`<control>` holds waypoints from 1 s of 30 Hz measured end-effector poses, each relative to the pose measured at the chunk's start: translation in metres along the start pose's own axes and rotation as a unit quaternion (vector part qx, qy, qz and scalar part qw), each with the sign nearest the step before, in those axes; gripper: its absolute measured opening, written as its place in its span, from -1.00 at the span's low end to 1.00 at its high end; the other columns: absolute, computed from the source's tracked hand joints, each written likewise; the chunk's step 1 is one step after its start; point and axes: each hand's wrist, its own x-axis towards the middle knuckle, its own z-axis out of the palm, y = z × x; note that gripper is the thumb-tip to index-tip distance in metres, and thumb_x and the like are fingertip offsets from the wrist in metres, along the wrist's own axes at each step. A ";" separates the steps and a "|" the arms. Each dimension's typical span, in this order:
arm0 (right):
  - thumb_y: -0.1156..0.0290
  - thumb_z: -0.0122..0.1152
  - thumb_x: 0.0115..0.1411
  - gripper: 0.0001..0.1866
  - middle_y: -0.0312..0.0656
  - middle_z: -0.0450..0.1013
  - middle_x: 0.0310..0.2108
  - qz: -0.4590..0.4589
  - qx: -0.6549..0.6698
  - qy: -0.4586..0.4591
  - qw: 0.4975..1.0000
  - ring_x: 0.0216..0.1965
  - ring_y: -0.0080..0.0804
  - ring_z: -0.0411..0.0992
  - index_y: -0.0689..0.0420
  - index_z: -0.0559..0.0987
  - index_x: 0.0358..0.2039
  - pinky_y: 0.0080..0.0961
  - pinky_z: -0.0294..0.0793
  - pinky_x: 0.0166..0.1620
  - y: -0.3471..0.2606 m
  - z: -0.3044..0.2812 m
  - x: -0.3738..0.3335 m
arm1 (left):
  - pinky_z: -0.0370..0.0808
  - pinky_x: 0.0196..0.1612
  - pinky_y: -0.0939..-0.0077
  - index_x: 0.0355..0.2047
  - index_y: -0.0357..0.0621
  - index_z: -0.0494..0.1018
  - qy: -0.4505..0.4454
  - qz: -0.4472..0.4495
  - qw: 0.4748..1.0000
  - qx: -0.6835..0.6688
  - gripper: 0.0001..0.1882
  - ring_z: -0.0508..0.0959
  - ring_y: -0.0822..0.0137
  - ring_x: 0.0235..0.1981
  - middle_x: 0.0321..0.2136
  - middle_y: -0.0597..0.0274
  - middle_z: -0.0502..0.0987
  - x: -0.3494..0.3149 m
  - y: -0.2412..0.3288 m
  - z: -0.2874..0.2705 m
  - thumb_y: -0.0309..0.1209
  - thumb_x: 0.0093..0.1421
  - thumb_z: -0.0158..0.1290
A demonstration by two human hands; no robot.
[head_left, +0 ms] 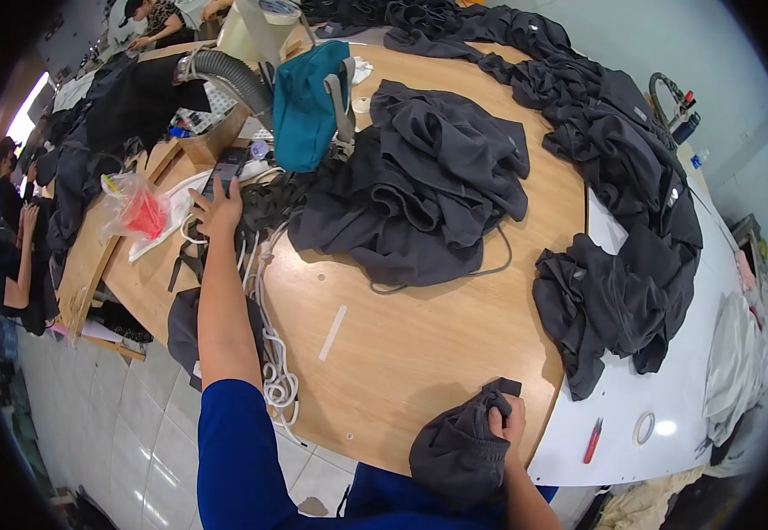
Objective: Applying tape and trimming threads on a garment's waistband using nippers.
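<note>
My left hand reaches out over the left side of the table, its fingers spread. The fingertips rest at the lower end of a dark phone; whether they press on it I cannot tell. By the near edge of the table, my right hand grips a dark grey garment with a gathered, elastic-looking band. Part of that garment hangs over the edge toward my lap. White cord trails down beside my left forearm. A large pile of dark grey garments lies across the middle of the table.
A teal pouch hangs beside a grey flexible hose. Left of the phone sits a clear bag with a red drink. More dark clothing spreads along the right. Red snips and a tape roll lie on the white surface.
</note>
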 end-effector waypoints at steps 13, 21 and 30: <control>0.41 0.18 0.08 -0.76 -0.16 0.45 -0.29 0.086 0.076 0.005 0.993 -0.24 -0.34 0.41 0.20 0.48 -0.23 -0.52 0.36 -0.15 -0.012 -0.007 0.004 | 0.10 0.19 0.27 0.11 -0.22 0.20 0.099 0.385 0.807 -0.436 -0.52 0.17 0.06 0.18 0.13 -0.08 0.19 -0.132 0.051 -0.045 -0.16 0.30 -0.20; 0.52 0.26 0.03 -0.85 -0.33 0.45 -0.40 0.111 0.312 0.045 0.943 -0.33 -0.65 0.36 0.20 0.50 -0.37 -0.69 0.34 -0.21 -0.058 -0.056 0.005 | 0.23 0.11 0.31 0.07 -0.25 0.23 -0.471 0.598 0.564 -0.320 -0.47 0.32 0.11 0.07 0.06 0.03 0.30 -0.423 0.058 -0.066 -0.31 0.12 0.06; 0.49 0.29 -0.01 -0.85 -0.21 0.48 -0.45 0.016 0.171 0.035 0.984 -0.40 -0.47 0.42 0.16 0.58 -0.37 -0.57 0.39 -0.27 -0.036 -0.152 -0.030 | 0.43 -0.13 0.49 -0.17 -0.34 0.41 -0.675 0.301 0.547 -0.392 -0.72 0.53 0.35 -0.26 -0.30 0.10 0.54 -0.502 0.010 -0.048 -0.48 0.10 0.08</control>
